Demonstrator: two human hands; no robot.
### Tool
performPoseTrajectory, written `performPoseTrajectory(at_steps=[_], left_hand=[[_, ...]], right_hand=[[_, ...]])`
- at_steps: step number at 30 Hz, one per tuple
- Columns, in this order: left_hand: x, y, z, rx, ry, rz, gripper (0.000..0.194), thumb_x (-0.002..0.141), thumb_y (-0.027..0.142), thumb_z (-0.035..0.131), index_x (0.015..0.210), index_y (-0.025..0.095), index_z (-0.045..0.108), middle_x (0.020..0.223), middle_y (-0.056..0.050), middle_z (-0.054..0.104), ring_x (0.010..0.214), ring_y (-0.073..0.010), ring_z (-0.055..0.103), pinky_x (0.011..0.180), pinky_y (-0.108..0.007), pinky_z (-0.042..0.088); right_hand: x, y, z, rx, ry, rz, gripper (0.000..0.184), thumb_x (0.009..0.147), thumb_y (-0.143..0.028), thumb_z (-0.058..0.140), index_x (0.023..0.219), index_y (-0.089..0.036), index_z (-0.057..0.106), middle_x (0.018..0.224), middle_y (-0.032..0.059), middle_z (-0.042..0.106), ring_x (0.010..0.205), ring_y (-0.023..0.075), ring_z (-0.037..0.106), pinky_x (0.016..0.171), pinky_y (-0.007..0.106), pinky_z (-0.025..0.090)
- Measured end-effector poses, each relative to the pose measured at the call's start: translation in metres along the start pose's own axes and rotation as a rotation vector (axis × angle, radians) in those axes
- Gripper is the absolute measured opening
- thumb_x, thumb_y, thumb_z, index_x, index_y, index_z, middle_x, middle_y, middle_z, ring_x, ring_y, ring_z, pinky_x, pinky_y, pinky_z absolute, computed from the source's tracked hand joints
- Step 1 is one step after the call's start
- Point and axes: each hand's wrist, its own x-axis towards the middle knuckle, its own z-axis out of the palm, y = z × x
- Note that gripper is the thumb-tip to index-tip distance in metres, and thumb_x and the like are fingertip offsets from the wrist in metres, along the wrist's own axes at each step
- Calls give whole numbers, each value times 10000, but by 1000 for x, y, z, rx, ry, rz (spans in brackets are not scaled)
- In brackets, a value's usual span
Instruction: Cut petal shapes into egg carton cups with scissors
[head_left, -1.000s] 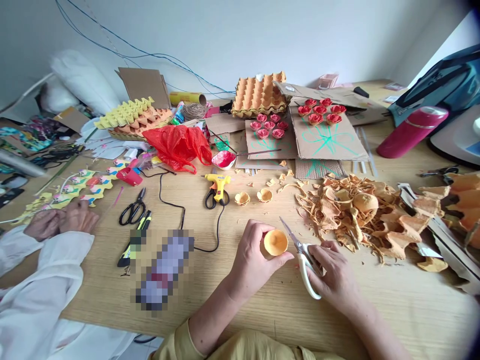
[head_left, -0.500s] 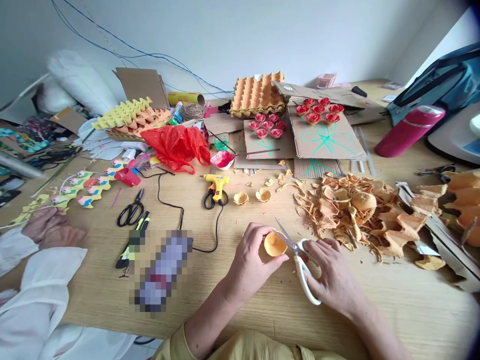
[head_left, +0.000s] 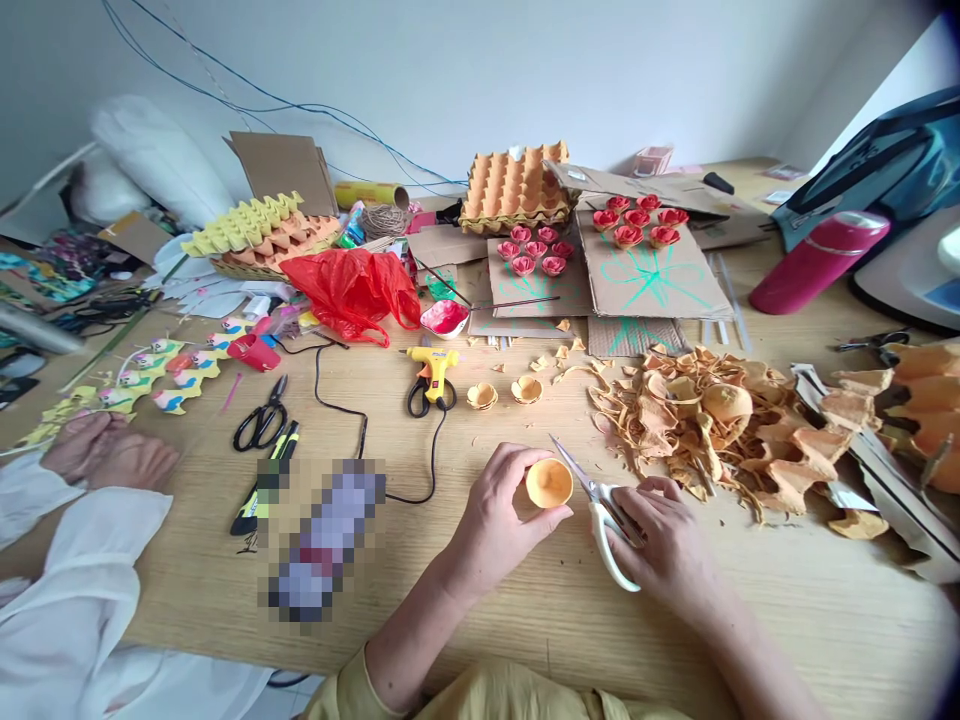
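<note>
Between thumb and fingers, my left hand (head_left: 504, 510) grips a small orange egg-carton cup (head_left: 550, 484), its hollow facing up. My right hand (head_left: 660, 535) holds white-handled scissors (head_left: 600, 505), fingers in the loops. Their blades look nearly closed and point up-left, just right of the cup and apart from it. Beyond my hands, two petal-edged cups, one on the left (head_left: 482, 396) and one on the right (head_left: 526, 390), rest on the table beside a yellow glue gun (head_left: 433, 372).
A heap of orange carton scraps (head_left: 675, 410) lies at right, near a pink bottle (head_left: 821, 262). Red paper flowers (head_left: 628, 236) sit on cardboard (head_left: 660, 280) behind. At left are black scissors (head_left: 262, 415), a cutter (head_left: 266, 480) and another person's hands (head_left: 112, 450).
The scissors have drawn back from the cup's rim, and their blades have come closer together. The cup has tilted slightly in my left hand.
</note>
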Motion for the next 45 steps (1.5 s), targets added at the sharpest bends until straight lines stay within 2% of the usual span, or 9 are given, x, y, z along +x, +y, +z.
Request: performPoseTrajectory(at_steps=[4, 11, 16, 21, 25, 34, 39, 42, 45], left_hand=[[-1, -2, -2, -16, 7, -28, 521, 731, 137, 763, 1180, 248, 523, 1097, -40, 622, 984, -179, 611, 824, -290, 526], [1, -19, -20, 110, 98, -84, 431, 760, 159, 738, 1144, 245, 561, 1099, -48, 620, 1002, -196, 599, 841, -321, 513], [7, -39, -24, 182, 80, -174, 444, 752, 109, 705, 1155, 238, 573, 1102, -59, 608, 995, -206, 603, 823, -334, 531], [18, -52, -21, 257, -8, -169, 453, 793, 100, 641, 1216, 224, 536, 1165, -79, 595, 1096, -224, 597, 971, -398, 496], [28, -48, -16, 343, -73, -148, 433, 775, 120, 662, 1185, 221, 567, 1141, -82, 556, 1078, -231, 600, 986, -413, 482], [36, -39, -1, 476, -196, -208, 436, 750, 180, 729, 1161, 241, 595, 1108, -73, 618, 1072, -277, 582, 928, -469, 452], [30, -41, -17, 464, -192, -225, 501, 764, 236, 731, 1232, 239, 551, 1191, -80, 608, 1139, -297, 554, 969, -481, 427], [19, -39, -31, 453, -189, -236, 549, 745, 208, 743, 1253, 253, 541, 1222, -81, 599, 1170, -296, 536, 1000, -485, 411], [5, -38, -36, 422, -235, -241, 614, 710, 199, 783, 1266, 261, 530, 1233, -79, 589, 1186, -290, 527, 1000, -481, 419]], right_hand=[[-2, 6, 2, 5, 75, 54, 264, 933, -280, 562, 748, -234, 380, 583, -74, 415, 536, 130, 396, 732, 332, 367], [-3, 10, 4, 61, 74, 109, 245, 906, -253, 574, 733, -237, 403, 586, -61, 439, 573, 146, 405, 748, 346, 366], [-2, 8, 4, 64, 70, 121, 203, 888, -217, 566, 738, -233, 430, 588, -59, 466, 567, 145, 438, 746, 345, 371], [-2, 8, 3, 49, 87, 117, 196, 883, -217, 561, 726, -233, 445, 578, -56, 478, 573, 148, 451, 728, 334, 375], [-1, 7, 2, 39, 86, 114, 199, 884, -227, 557, 718, -237, 447, 568, -57, 475, 561, 148, 453, 722, 335, 381], [-1, 8, 1, 28, 75, 119, 226, 896, -265, 561, 711, -239, 434, 572, -55, 465, 568, 154, 452, 738, 342, 390], [0, 7, -1, 22, 78, 116, 234, 906, -289, 565, 708, -234, 453, 565, -57, 453, 553, 147, 434, 736, 346, 375], [0, 7, -2, 29, 83, 115, 228, 910, -286, 562, 707, -230, 475, 567, -53, 456, 560, 149, 434, 732, 345, 367], [0, 8, -1, 40, 84, 115, 231, 907, -289, 570, 702, -230, 481, 565, -49, 459, 564, 151, 436, 733, 345, 371]])
